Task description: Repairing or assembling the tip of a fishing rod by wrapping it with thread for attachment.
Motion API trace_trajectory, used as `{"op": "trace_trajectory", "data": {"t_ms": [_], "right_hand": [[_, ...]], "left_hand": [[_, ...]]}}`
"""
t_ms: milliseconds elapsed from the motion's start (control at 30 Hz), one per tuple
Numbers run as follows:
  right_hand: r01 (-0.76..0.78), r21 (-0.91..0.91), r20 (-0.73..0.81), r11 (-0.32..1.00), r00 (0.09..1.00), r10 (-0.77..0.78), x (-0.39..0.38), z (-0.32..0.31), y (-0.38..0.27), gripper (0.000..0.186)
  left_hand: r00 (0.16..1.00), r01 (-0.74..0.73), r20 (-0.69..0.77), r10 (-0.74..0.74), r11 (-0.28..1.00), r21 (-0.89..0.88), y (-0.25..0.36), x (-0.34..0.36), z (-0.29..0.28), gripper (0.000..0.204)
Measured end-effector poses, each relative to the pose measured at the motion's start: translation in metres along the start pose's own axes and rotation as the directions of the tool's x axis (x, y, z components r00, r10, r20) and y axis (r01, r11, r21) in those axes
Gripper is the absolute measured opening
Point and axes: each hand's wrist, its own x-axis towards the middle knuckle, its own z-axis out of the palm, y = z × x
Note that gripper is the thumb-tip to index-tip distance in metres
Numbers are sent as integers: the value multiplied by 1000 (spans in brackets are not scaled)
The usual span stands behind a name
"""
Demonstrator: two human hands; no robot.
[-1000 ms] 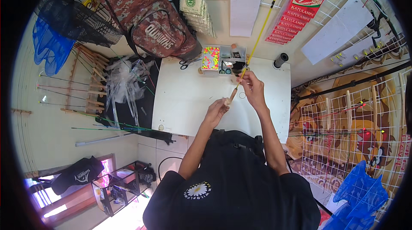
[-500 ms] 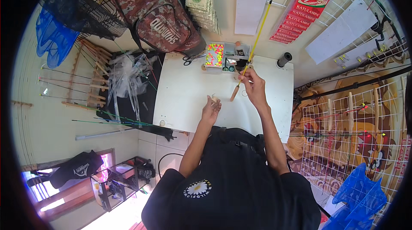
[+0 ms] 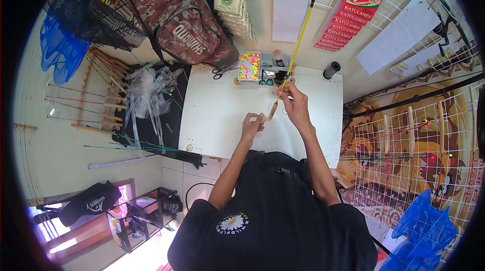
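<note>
Saw right hand (image 3: 295, 103) closed in a pinch on yellow rod (image 3: 302, 31), just above brown handle (image 3: 273, 111). Found rod slanting down from upper edge of view, past right side of tray (image 3: 248, 84), toward middle of white desk (image 3: 217, 104). Noted handle at lower end, pointing back toward the wearer, between both hands and over the desk; could not tell whether resting on it or held clear.

Saw left hand (image 3: 251, 127) half closed, with fingers curled and tips of thumb and forefinger near each other, just beside butt of handle. Could not tell whether touching it, nor whether gripping anything; made out only a hint of something small and pale at fingertips, too blurred to name.

Found tray at back of desk, close to wall (image 3: 309, 56), split into sections. Saw left section packed with yellow and pink beads (image 3: 249, 65); made out small bottle (image 3: 278, 60) in rear right one. Noted scissors (image 3: 217, 73) left of tray and dark cylinder (image 3: 331, 71) upright near right back corner, well apart from hands.

Marked camouflage bag (image 3: 184, 31) at left rear, with crumpled clear plastic (image 3: 146, 94) below it, beside desk. Saw red packets (image 3: 348, 13) hung on wall grid, blue net (image 3: 65, 51) at far left. Recorded black shirt (image 3: 283, 210) with flower print at bottom of view.
</note>
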Motion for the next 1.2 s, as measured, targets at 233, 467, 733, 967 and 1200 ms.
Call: {"op": "trace_trajectory", "data": {"t_ms": [233, 467, 733, 967, 1200], "right_hand": [[-7, 2, -18, 1000, 1000, 7, 1, 1, 0, 12], [-5, -8, -12, 1000, 1000, 5, 5, 5, 7, 11], [23, -7, -32, 1000, 999, -23, 13, 8, 7, 12], [41, -9, -1, 999, 999, -41, 18, 12, 3, 12], [26, -7, -5, 1000, 1000, -26, 23, 12, 6, 13]], "left_hand": [[972, -113, 218, 86, 987, 113, 10, -8, 7, 36], [937, -137, 327, 123, 990, 21, 11, -8, 4, 36], [933, -197, 316, 172, 979, 47, 15, -2, 12, 35], [952, -205, 245, 185, 977, 59, 21, -2, 17, 41], [951, -302, 157, 266, 906, 295, 26, -2, 17, 42]]}}
